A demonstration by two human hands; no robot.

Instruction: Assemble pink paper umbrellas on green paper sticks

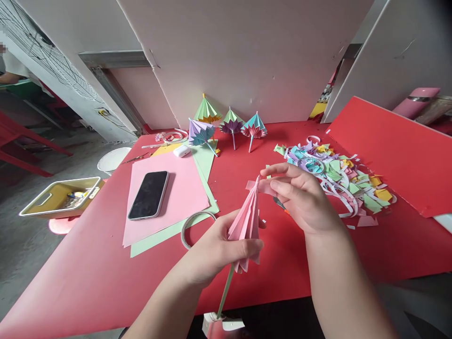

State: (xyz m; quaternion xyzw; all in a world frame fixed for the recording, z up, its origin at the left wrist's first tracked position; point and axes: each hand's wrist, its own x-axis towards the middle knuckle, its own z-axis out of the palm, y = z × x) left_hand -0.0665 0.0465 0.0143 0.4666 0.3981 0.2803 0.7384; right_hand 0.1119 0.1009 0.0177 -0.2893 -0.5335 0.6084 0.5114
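My left hand (pixel 217 242) is closed around a pink pleated paper umbrella (pixel 246 221), folded narrow with its tip pointing up. A pale green stick (pixel 226 291) comes out below it and slants down past the table's front edge. At the tip, my right hand (pixel 303 202) pinches a short pink paper strip (pixel 266 187) between thumb and fingers. The strip lies against the umbrella's narrow top and sticks out on its left side. Part of the pleats is hidden behind my left fingers.
Several small finished paper umbrellas (pixel 232 123) stand at the back. To the right lies a heap of paper scraps (pixel 332 172). A phone (pixel 149 195) rests on pink paper (pixel 183 188), near a tape roll (pixel 184 230) and a white earbud case (pixel 181 150). A red board (pixel 395 155) leans right.
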